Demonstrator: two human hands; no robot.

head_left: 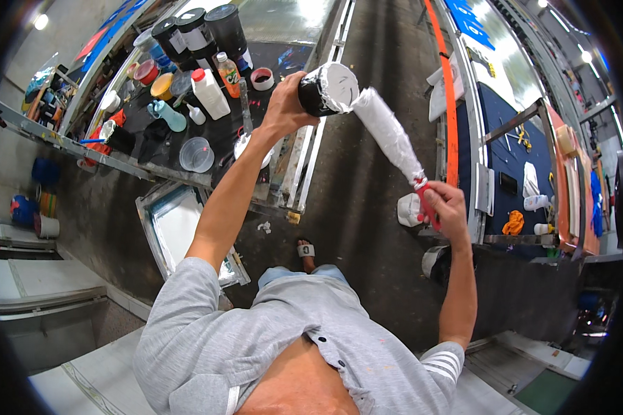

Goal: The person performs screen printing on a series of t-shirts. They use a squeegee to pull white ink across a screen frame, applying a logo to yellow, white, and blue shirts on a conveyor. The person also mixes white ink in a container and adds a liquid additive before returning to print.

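Note:
My left hand (289, 107) is wrapped round a black tub (313, 95), tilted so that its mouth, filled and smeared with thick white paste (340, 84), faces right. In my right hand (448, 209) is the red handle of a spatula (393, 133), whose long blade is coated all over in white paste. The blade's tip is at the tub's rim, seemingly touching it. Below my left wrist, a white-smeared container (250, 149) with an upright stick stands on the table, partly hidden by my forearm.
The dark table (263, 59) at left holds several black tubs (226, 31), a white jug (211, 93), an orange bottle (228, 75) and a clear cup (196, 154). A framed screen (176, 225) leans below. At right, a long table (495, 131) has an orange edge strip (448, 90).

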